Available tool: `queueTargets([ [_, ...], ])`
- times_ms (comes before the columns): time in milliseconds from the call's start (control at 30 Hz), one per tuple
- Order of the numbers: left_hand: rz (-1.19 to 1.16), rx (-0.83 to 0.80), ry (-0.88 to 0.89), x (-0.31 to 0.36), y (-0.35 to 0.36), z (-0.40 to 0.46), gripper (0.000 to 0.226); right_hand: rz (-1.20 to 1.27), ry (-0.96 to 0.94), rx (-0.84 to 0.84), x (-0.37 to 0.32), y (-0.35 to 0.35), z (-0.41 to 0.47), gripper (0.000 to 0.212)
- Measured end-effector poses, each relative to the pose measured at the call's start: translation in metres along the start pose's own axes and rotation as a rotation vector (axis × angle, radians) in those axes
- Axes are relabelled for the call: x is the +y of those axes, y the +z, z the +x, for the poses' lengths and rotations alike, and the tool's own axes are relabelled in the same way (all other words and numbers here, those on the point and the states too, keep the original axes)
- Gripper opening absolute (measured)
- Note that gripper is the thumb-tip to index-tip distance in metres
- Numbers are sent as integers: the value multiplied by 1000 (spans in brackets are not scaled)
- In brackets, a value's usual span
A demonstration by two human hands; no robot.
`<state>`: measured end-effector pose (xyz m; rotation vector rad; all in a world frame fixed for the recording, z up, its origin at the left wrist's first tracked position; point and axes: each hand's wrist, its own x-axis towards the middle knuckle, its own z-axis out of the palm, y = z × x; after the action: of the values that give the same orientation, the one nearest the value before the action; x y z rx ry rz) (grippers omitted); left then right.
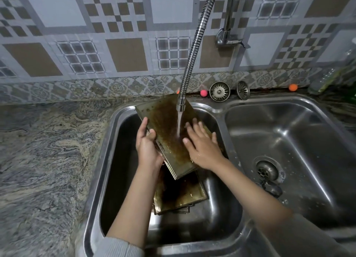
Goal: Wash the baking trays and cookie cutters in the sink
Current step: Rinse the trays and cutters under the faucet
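Two hands work over the left basin of the double sink (115,122). The left hand (147,147) curls round the left edge of a stained baking tray (167,133), holding it tilted under the running faucet (181,102). The right hand (202,145) lies flat, fingers spread, on the tray's face. More trays (179,191) lie stacked in the basin beneath it.

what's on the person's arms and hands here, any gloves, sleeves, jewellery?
No gloves: both the left hand and the right hand are bare, with no rings or watch visible. Light grey sleeves are pushed up toward the elbows, leaving the forearms bare. The right sleeve is blurred at the frame edge.
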<state>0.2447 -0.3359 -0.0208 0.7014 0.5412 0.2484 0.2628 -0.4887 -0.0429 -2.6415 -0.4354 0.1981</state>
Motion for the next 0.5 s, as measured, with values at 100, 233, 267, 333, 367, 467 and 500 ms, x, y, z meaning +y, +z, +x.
queueTargets([
  [100,46,-65,-63,-15,1,-11,47,-49,114,42,0,-12,27,64],
  [233,116,-166,-118,-28,4,-26,48,-104,-17,40,-17,-19,50,58],
  [267,121,-166,-120,-26,3,-25,47,-110,-61,31,-20,-18,48,57],
  [333,130,-153,-102,-18,-4,-19,46,-101,-153,33,-24,-10,33,57],
  [367,130,-150,-82,-14,-8,-14,45,-86,-219,34,-24,-4,20,57],
  [467,112,-117,-20,2,-20,1,45,-79,-408,9,-13,13,-18,57],
  [500,103,-99,-2,6,-23,5,45,-86,-411,11,-2,15,-24,57],
])
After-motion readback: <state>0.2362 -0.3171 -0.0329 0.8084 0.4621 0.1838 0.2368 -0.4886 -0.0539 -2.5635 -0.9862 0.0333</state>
